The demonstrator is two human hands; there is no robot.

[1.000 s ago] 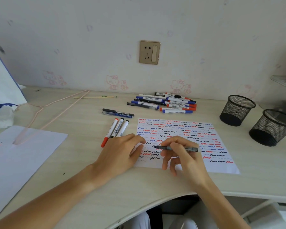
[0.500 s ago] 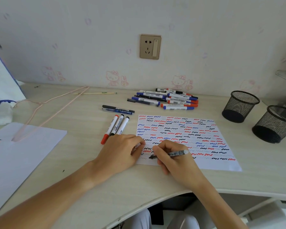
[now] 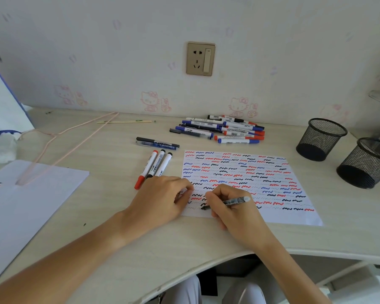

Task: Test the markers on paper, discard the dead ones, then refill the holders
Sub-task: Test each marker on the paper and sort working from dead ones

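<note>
Pale wood-grain desk [image 3: 110, 207] runs up to a white wall dotted with faint pink cartoon stickers, with a gold socket plate [image 3: 200, 59] at its centre. We press our left hand [image 3: 160, 202] on the near left corner of the test sheet [image 3: 246, 185], fingers loosely bent and the thumb and forefinger tips on the paper's edge, holding nothing. Our right hand [image 3: 233, 209] pinches a dark-barrelled pen [image 3: 226, 202], fingers curled round it, its tip touching the paper at a fresh black squiggle near the bottom left, its pale end pointing up to the right. Rows of red, blue and black squiggles cover the sheet.

Just beyond our left hand lie three whiteboard markers [image 3: 155, 167] side by side, one red-capped and two black-capped. Behind them two slim pens [image 3: 157, 143] lie parallel. A pile of markers [image 3: 224, 130] with blue, red and black caps sits near the wall. Two black mesh holders [image 3: 323, 139] stand at the right, well apart from the sheet; we can see no markers in them. At the left lie a second sheet of paper [image 3: 31, 194] with a few marks, a pink wire hanger [image 3: 59, 148] and a chopstick-like stick [image 3: 124, 122].
</note>
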